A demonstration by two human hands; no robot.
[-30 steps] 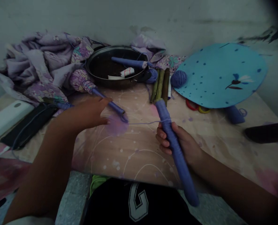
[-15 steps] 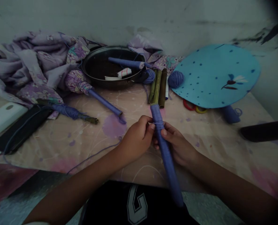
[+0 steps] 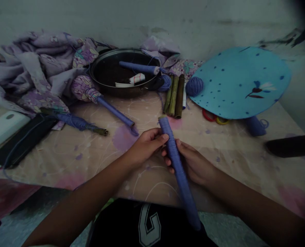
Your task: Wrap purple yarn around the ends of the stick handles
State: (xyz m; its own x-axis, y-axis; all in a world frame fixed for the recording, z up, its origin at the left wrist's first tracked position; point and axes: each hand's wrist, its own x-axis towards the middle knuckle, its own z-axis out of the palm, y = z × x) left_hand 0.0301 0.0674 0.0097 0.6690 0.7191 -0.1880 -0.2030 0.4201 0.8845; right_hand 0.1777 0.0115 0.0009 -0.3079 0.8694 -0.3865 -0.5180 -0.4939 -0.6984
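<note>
A yarn-wrapped stick (image 3: 175, 161) lay across the person's two hands, slanting from near 12 o'clock, where its pale cut end showed, toward 6 o'clock, its lower end reaching past the front of the table (image 3: 65, 161). It looked stiff and fairly light, with a soft wrapping that would probably not slip much, so the surest hold seemed to be around its middle. The right hand (image 3: 195, 164) was curled around the stick from behind, its fingers closed and holding it. The left hand (image 3: 144, 145) was half open at 9 o'clock, with its fingertips (image 3: 164, 137) at the stick's upper part; whether they gripped it or only touched it could not be told. Farther off at 12 o'clock, a metal pan (image 3: 121, 50) held another wrapped stick (image 3: 139, 68). Bare sticks (image 3: 174, 96) and a yarn ball (image 3: 194, 86) lay at 1 o'clock, and a blue paper disc (image 3: 238, 82) lay at 2 o'clock.
</note>
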